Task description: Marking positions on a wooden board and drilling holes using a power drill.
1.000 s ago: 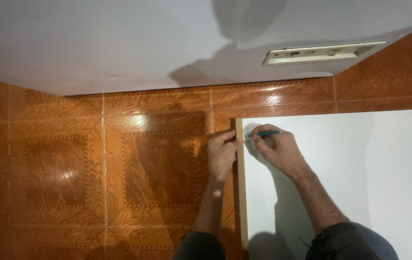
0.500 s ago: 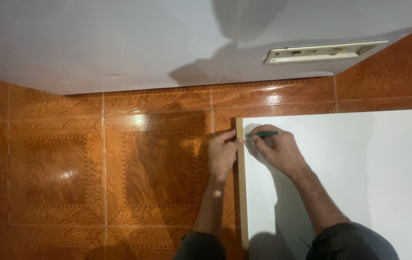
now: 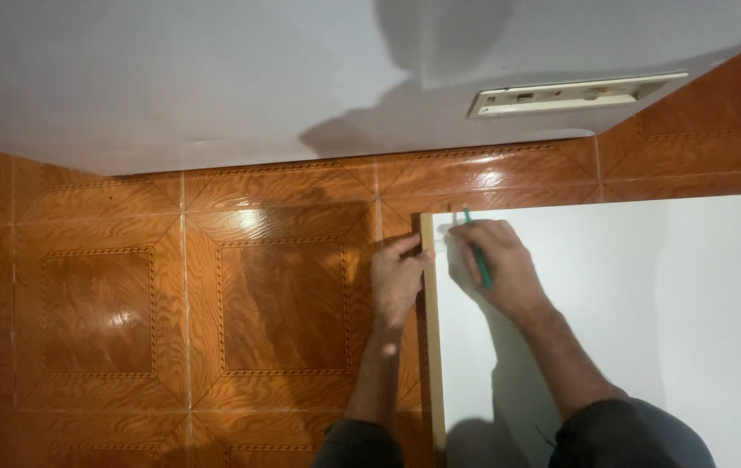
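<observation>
My left hand [image 3: 398, 279] presses against the pale raw edge of the white panel [image 3: 613, 329], fingertips pinching that edge just below its top corner, thumb side toward the tiles. My right hand [image 3: 496, 267] rests flat on the smooth panel face just beside it, fingers closed around a green pencil [image 3: 477, 251] whose tip points up toward the corner. To mark well here, I judge the left hand should brace the edge firmly so nothing shifts, while the pencil stays steep and close to the edge for a thin, true line. Left of my left hand run glossy orange-brown wall tiles [image 3: 171, 303], wood-grained, with beaded square borders and pale grout. Above both hands lies the matt white ceiling [image 3: 214, 78], and up right a long cream light fitting [image 3: 574, 94].
</observation>
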